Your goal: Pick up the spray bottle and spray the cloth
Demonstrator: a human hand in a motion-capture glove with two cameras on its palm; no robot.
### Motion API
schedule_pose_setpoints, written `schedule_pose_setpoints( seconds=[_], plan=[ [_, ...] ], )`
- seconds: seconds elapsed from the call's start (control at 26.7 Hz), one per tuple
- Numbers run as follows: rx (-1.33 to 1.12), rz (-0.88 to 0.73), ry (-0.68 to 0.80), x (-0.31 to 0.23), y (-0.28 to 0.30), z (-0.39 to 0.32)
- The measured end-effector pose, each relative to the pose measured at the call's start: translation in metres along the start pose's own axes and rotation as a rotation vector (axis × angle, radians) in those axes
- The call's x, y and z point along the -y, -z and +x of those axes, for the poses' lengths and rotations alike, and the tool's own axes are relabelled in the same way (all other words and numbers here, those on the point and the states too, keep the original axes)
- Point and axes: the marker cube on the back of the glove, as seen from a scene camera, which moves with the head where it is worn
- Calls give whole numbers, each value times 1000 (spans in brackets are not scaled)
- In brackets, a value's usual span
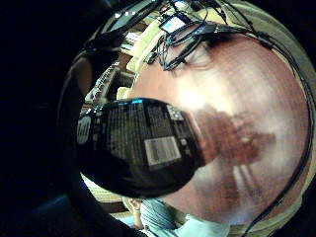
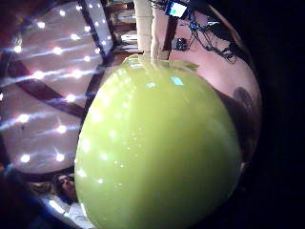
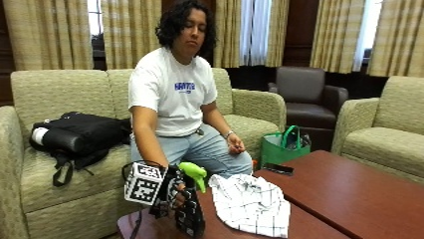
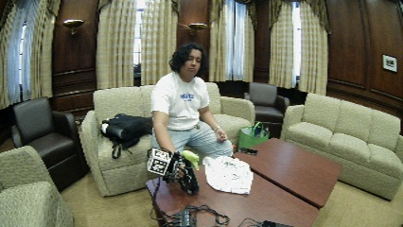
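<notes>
We see a person seated on a sofa behind a reddish wooden counter. The gloved right hand is lowered at the counter's near corner, and its grip is closed around the spray bottle, fingers curled on the dark body just below the head. The bottle stands roughly upright, with its base at or just above the counter surface; we cannot tell whether it touches. Its green spray head sits above the hand, and its tip points toward the cloth.

The cloth, white with a thin dark check, lies crumpled on the counter just beside the bottle, on the side away from the hand. Bottle and cloth are close, but we see no contact between them.

In the little finger side palm view, the bottle's dark labelled body fills the area close to the palm, with the counter top behind it. In the thumb side palm view, the green head takes up most of the picture.

The bare left hand rests on the person's thigh, away from the task's things. A black bag lies on the sofa beside the person. A green bag stands on the floor past the counter, and a small dark flat object lies at the counter's far edge.
</notes>
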Motion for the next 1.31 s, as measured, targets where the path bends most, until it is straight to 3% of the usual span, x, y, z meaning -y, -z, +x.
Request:
schedule_pose_setpoints(
  seconds=[0.6,1.31],
  plan=[
    [115,-64,34,29,-25,-4],
    [107,16,60,42,-39,-10]
  ],
)
